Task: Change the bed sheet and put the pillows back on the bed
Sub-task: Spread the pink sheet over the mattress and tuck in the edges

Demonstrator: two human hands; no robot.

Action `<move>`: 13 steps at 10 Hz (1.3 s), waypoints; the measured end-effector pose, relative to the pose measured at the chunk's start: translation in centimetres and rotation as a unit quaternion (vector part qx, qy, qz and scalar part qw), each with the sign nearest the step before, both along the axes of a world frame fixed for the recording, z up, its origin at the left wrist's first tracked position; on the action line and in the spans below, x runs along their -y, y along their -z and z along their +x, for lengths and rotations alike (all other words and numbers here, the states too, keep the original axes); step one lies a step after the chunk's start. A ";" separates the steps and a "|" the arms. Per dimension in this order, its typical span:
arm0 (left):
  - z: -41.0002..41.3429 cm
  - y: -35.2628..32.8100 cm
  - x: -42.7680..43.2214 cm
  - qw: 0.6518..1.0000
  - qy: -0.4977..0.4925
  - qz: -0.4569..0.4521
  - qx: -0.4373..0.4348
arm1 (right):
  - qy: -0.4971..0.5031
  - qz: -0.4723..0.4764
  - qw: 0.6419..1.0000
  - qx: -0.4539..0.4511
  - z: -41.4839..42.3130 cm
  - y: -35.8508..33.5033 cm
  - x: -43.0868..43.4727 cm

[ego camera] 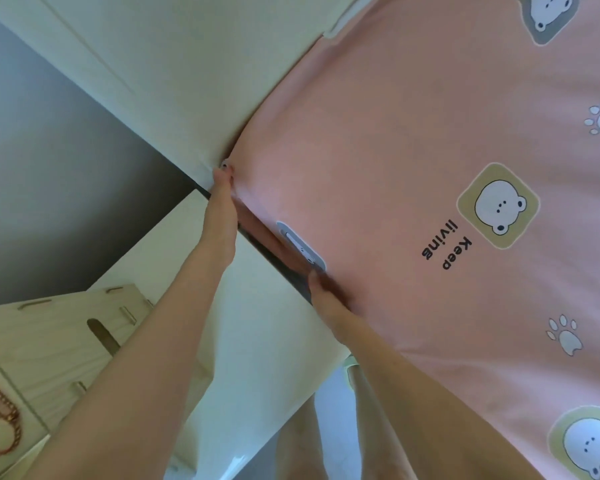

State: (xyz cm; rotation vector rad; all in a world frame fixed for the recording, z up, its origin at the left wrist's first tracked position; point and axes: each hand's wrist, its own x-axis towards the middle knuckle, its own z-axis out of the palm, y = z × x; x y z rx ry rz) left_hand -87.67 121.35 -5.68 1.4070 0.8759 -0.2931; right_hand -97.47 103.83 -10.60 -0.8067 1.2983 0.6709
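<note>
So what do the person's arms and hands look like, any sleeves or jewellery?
No sleeves show on either arm; both are bare. Neither the left hand nor the right hand shows a watch, bracelet or ring. One left fingernail looks painted pale grey, though it is blurred.

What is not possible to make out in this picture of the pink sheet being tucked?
Head view only:
- Left hand: fingers mostly sunk between the pink sheet and the white panel.
- Right hand: fingers hidden by the sheet's edge.
- Wooden cabinet: cut off by the left edge.
- Top bear print: cut off by the top edge.
</note>
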 end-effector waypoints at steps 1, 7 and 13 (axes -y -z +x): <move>1.4 1.3 -0.6 0.995 0.030 -0.017 -0.096 | -0.384 -0.053 0.903 0.183 -1.9 -2.9 -0.1; -7.6 -1.9 25.1 0.504 0.716 0.399 0.273 | 0.189 -0.223 0.933 -0.211 -21.5 -5.7 26.8; -24.1 0.7 38.9 0.330 0.802 0.464 0.179 | 0.276 -0.162 0.940 -0.117 -36.9 -2.7 30.4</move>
